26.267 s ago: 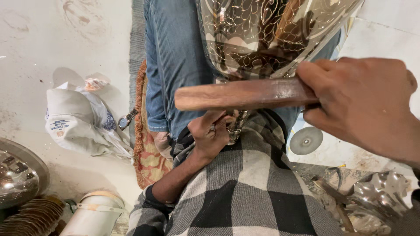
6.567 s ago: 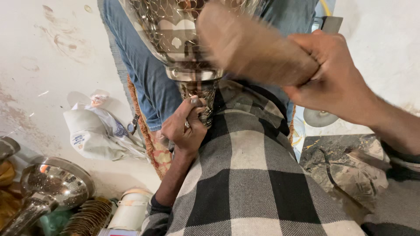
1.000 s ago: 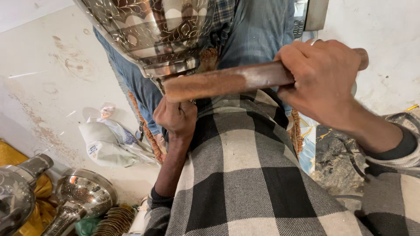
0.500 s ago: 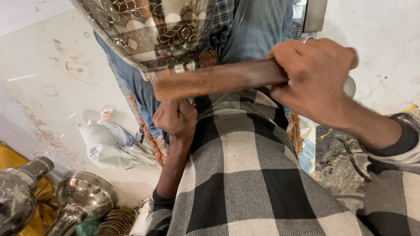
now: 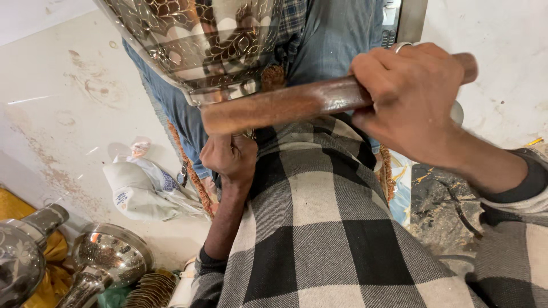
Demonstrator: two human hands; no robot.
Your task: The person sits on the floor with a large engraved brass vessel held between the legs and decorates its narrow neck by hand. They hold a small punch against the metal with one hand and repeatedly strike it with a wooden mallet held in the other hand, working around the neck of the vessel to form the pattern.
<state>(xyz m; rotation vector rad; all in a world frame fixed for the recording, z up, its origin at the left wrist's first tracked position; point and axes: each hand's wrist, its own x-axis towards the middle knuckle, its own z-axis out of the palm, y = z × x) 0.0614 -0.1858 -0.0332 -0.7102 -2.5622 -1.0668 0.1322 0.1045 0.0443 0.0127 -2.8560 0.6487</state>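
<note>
You are looking down at your own lap. Your right hand (image 5: 414, 100) is wrapping all its fingers tight around a brown wooden stick (image 5: 285, 105). The stick is lying almost flat, and it is pointing to the left. Its far end is sitting right under the bottom edge of a big shiny metal vessel (image 5: 194, 43). The vessel is filling the top of the view, and it is covered with cut patterns of leaves and curls. You cannot tell if the stick is touching the vessel or is just beside it.

Your left hand (image 5: 228, 159) is curling up under the vessel, just below the stick. Its fingers are closing around something small near the bottom of the vessel, but the thing is hidden, so you cannot tell what it is.

A black and white checked cloth (image 5: 319, 228) is covering your lap. Blue jeans (image 5: 337, 40) are showing above it.

On the pale floor (image 5: 68, 114) to the left, a crumpled white bag (image 5: 142, 191) is lying near your left arm. In the bottom left corner, a shiny metal bowl (image 5: 108, 259) is sitting beside another shiny metal piece (image 5: 23, 256) on a yellow cloth (image 5: 48, 268).
</note>
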